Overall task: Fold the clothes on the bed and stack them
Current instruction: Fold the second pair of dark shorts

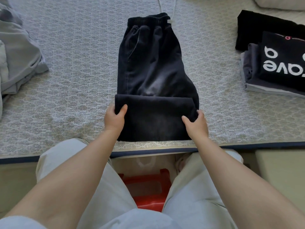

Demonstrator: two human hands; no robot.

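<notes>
While the dark trousers (pixel 153 63) lie flat, both hands' fingers (pixel 123 108) pinch their folded-up hem corners.

Folded stack (pixel 280 66) cut by right edge

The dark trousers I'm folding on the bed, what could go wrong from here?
The left hand and right hand pinch only the corners of the folded part of the dark trousers, so its middle may sag or bunch as it goes over. The near fold lies close to the bed edge, so the trousers could slip off. The white drawstring trails beyond the waistband and may end up hanging out of the fold.
</notes>
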